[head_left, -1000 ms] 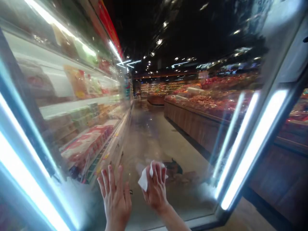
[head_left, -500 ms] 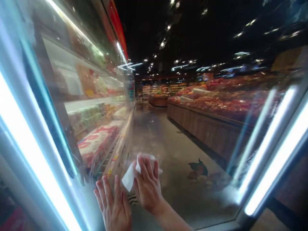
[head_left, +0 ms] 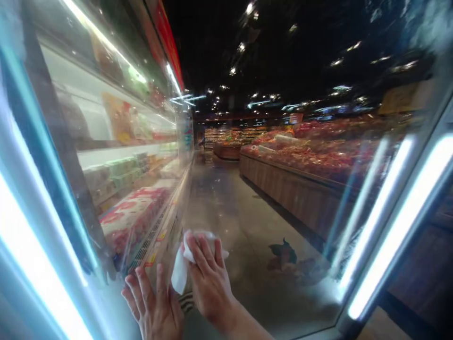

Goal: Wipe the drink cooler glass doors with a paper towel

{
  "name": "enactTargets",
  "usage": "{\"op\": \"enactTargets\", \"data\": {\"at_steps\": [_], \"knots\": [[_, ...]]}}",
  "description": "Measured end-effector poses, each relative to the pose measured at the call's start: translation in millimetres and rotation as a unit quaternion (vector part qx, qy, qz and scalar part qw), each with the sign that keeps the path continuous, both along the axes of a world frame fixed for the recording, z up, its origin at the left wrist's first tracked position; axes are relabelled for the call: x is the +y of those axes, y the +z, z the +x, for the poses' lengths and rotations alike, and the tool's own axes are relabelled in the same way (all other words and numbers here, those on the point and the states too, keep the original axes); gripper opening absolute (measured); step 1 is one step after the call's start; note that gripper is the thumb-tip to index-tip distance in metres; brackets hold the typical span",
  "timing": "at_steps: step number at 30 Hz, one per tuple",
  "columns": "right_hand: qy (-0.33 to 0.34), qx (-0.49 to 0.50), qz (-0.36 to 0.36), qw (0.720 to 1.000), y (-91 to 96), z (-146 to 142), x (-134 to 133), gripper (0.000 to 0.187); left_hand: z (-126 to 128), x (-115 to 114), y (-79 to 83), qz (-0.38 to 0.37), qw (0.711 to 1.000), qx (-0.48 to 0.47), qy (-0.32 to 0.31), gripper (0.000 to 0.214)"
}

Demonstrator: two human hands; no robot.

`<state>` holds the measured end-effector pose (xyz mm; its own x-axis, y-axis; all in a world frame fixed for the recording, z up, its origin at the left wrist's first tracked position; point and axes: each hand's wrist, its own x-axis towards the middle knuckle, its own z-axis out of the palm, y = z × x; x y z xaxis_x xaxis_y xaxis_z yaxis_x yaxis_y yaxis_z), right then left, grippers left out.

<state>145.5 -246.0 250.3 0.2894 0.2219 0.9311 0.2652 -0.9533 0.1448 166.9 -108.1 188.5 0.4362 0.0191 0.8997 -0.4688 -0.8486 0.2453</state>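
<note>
The person stands close against a glass door (head_left: 269, 288) of a supermarket chiller, and both hands are on the pane near its lower edge. The left hand (head_left: 154, 307) lies flat on the glass with its fingers spread apart and pointing up, holding nothing. Just beside it, the right hand (head_left: 208, 278) has its fingers laid close together over a white cloth (head_left: 180, 273), pinning it against the glass. The cloth is bunched under the fingertips, and a loose fold hangs down on the thumb side, between the two hands. The hands are near each other but not touching. The pane around them looks hazy, and the dark frame of the door runs along the bottom right. Bright light strips (head_left: 392, 231) slant up the right side of the view and another strip (head_left: 31, 264) crosses the left. Through the glass on the left are chiller shelves (head_left: 120, 156) with blurred packets, and red and white packs (head_left: 132, 215) sit on the lowest level. A polished floor (head_left: 222, 203) runs down the aisle beyond the hands. On the right stands a long wood-fronted counter (head_left: 293, 191) heaped with reddish goods too blurred to name. Small ceiling lights dot the dark space above.
</note>
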Motion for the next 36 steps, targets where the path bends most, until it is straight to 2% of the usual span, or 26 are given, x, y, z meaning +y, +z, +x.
{"op": "enactTargets", "data": {"at_steps": [2, 3, 4, 5, 6, 9, 10, 11, 12, 13, 14, 18, 19, 20, 21, 22, 26, 27, 28, 29, 30, 31, 34, 35, 36], "knots": [[-0.001, -0.005, -0.005, 1.000, -41.5, -6.6, -15.4, 0.047, 1.5, -0.8, 1.2, -0.008, 1.000, -0.006, 0.005, 0.086], [-0.003, -0.007, -0.012, 1.000, -50.7, -8.4, -22.7, 0.046, 2.3, -2.8, 3.6, -0.012, 1.000, -0.010, 0.004, 0.086], [-0.006, -0.008, -0.021, 1.000, -48.6, -9.1, -29.4, 0.045, 3.0, -5.9, 7.6, -0.011, 1.000, -0.014, 0.002, 0.086], [-0.010, -0.006, -0.024, 1.000, -34.6, -9.3, -35.5, 0.046, 3.2, -10.1, 13.2, -0.006, 1.000, -0.017, -0.005, 0.086], [-0.017, -0.006, -0.018, 1.000, -10.2, -9.0, -40.9, 0.049, 2.9, -15.2, 20.3, 0.002, 1.000, -0.018, -0.013, 0.087], [-0.038, -0.019, 0.029, 0.999, 88.1, -6.6, -56.3, 0.059, -1.0, -33.7, 45.3, 0.011, 0.999, -0.019, -0.025, 0.087], [-0.039, -0.026, 0.035, 0.998, 113.7, -5.9, -61.6, 0.061, -3.1, -39.9, 52.6, 0.009, 0.999, -0.019, -0.027, 0.087], [-0.038, -0.028, 0.036, 0.998, 129.0, -5.6, -67.0, 0.063, -5.7, -45.8, 58.4, 0.005, 0.999, -0.019, -0.030, 0.087], [-0.036, -0.026, 0.033, 0.998, 131.8, -6.3, -72.4, 0.063, -8.5, -51.2, 62.1, 0.004, 0.999, -0.016, -0.034, 0.086], [-0.035, -0.024, 0.031, 0.999, 121.7, -8.2, -77.5, 0.063, -11.7, -56.0, 63.7, 0.010, 0.999, -0.012, -0.038, 0.086], [-0.035, -0.024, 0.033, 0.999, 100.2, -11.4, -82.3, 0.063, -15.0, -60.4, 63.3, 0.019, 0.999, -0.008, -0.041, 0.086], [-0.046, -0.054, 0.056, 0.996, -27.3, -29.7, -100.7, 0.069, -28.0, -75.6, 50.0, 0.058, 0.997, 0.000, -0.053, 0.085], [-0.045, -0.054, 0.053, 0.996, -47.1, -33.2, -106.3, 0.072, -30.6, -79.4, 46.8, 0.060, 0.997, 0.001, -0.054, 0.086], [-0.045, -0.050, 0.048, 0.997, -55.1, -35.5, -112.9, 0.074, -32.8, -83.2, 44.4, 0.061, 0.997, 0.005, -0.052, 0.086], [-0.046, -0.046, 0.044, 0.997, -50.4, -36.7, -120.6, 0.077, -34.7, -87.1, 43.3, 0.058, 0.997, 0.009, -0.049, 0.086], [-0.048, -0.045, 0.045, 0.997, -33.8, -36.8, -129.3, 0.078, -36.1, -91.0, 43.2, 0.054, 0.997, 0.013, -0.045, 0.086], [-0.059, -0.074, 0.099, 0.991, 81.8, -32.5, -166.3, 0.080, -38.4, -104.6, 48.4, 0.033, 0.999, 0.015, -0.039, 0.087], [-0.059, -0.076, 0.108, 0.989, 100.7, -32.6, -173.1, 0.081, -38.3, -107.2, 49.3, 0.031, 0.999, 0.013, -0.039, 0.086], [-0.058, -0.074, 0.114, 0.989, 108.3, -33.7, -177.9, 0.081, -38.1, -109.4, 49.7, 0.027, 0.999, 0.011, -0.039, 0.086], [-0.061, -0.070, 0.115, 0.989, 103.3, -35.8, -180.4, 0.081, -37.7, -111.1, 49.5, 0.023, 0.999, 0.011, -0.039, 0.086], [-0.067, -0.065, 0.114, 0.989, 86.2, -38.6, -180.8, 0.081, -37.2, -112.6, 48.9, 0.019, 0.999, 0.010, -0.038, 0.086], [-0.076, -0.062, 0.113, 0.989, 59.5, -41.5, -179.5, 0.081, -36.6, -113.7, 47.9, 0.014, 0.999, 0.009, -0.038, 0.085], [-0.116, -0.066, 0.128, 0.983, -36.2, -47.5, -173.7, 0.082, -34.9, -116.9, 45.5, 0.002, 0.999, -0.006, -0.034, 0.087], [-0.125, -0.066, 0.135, 0.981, -57.3, -48.0, -174.2, 0.082, -34.7, -118.3, 45.3, 0.000, 0.999, -0.012, -0.033, 0.088], [-0.128, -0.064, 0.138, 0.980, -66.9, -48.0, -177.4, 0.083, -34.9, -120.1, 45.5, -0.001, 0.999, -0.018, -0.031, 0.089]]}}
